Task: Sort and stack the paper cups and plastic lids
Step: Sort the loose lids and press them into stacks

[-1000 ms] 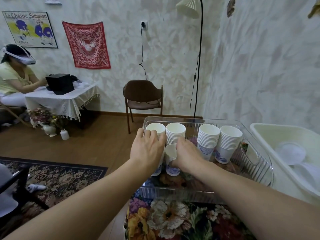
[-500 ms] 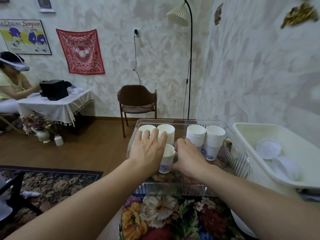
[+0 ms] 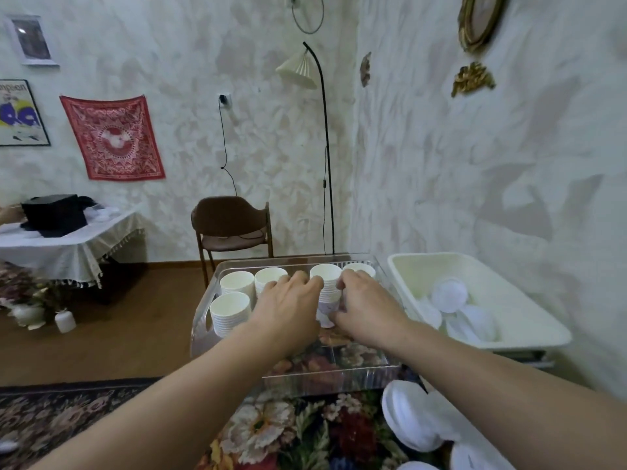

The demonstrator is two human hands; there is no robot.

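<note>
A clear, ribbed plastic bin (image 3: 339, 373) sits on a flower-patterned tablecloth (image 3: 271, 432) and holds five stacks of white paper cups. Three of these stacks stand by the bin's left side: one near the left wall (image 3: 230, 312), one at the far-left corner (image 3: 236, 283), and one just right of that along the far wall (image 3: 269, 279). The fourth stack (image 3: 326, 286), whose lowest cup shows a pale purple print, stands toward the far right of the bin, with the fifth stack (image 3: 359, 269) just beside it at the far-right corner, largely hidden.

The left hand (image 3: 290, 305) has its fingers curled against the left side of the fourth stack; the right hand (image 3: 368, 305) wraps its right side, so both hands clasp it between them.

To the right of the bin, a cream rectangular plastic tub (image 3: 529, 320) contains a loose heap of white round plastic lids (image 3: 449, 295). More white lids (image 3: 412, 415) lie on the tablecloth at its near-right edge.
</note>
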